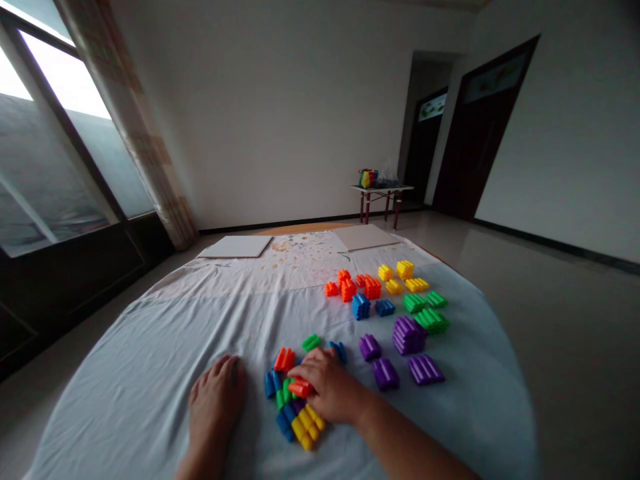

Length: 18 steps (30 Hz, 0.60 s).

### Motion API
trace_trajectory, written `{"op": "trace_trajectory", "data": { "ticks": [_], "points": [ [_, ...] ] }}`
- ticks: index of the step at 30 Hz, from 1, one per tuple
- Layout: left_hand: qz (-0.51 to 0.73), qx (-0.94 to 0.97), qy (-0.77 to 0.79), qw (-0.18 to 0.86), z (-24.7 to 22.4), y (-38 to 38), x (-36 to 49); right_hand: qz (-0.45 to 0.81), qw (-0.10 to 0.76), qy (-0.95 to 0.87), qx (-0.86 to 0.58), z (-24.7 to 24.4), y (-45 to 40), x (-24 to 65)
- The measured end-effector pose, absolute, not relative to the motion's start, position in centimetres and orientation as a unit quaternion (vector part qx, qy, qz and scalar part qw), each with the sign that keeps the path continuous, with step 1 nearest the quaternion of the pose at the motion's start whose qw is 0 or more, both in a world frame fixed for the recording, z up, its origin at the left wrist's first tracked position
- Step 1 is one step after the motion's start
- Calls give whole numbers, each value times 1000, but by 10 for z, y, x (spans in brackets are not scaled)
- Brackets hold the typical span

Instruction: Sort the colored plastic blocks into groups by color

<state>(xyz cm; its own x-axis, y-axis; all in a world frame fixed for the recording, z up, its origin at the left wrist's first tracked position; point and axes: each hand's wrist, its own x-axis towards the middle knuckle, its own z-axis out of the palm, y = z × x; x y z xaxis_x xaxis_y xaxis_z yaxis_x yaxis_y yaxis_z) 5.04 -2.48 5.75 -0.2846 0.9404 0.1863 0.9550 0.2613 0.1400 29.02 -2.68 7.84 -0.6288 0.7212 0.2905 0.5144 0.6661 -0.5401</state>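
Big round tabletop (150, 373) out in front, draped in a pale blue cloth (440, 427), with a white board (235, 246) and a second white board (367, 237) along the far edge. Way back by the wall, one small side table (383, 190). Across the cloth, sorted groups of ribbed plastic blocks: four purple blocks (385, 374), four yellow blocks (393, 287), three green blocks (415, 303), two blue blocks (385, 307), and roughly four orange blocks (372, 287), though stacks make that count shaky from here. Nearer in, a mixed heap of blocks (293, 417)! The right hand (327, 387) is on top of it, clenched around a red block (300, 387), while the left hand (216, 407) lies open on the cloth just beside the heap.
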Motion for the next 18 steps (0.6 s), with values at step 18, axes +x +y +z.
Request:
{"op": "trace_trajectory", "data": {
  "ticks": [18],
  "points": [
    [-125,-599,-790,44,43,-18,37,649,436,-511,-357,94,-22,291]
  ]
}}
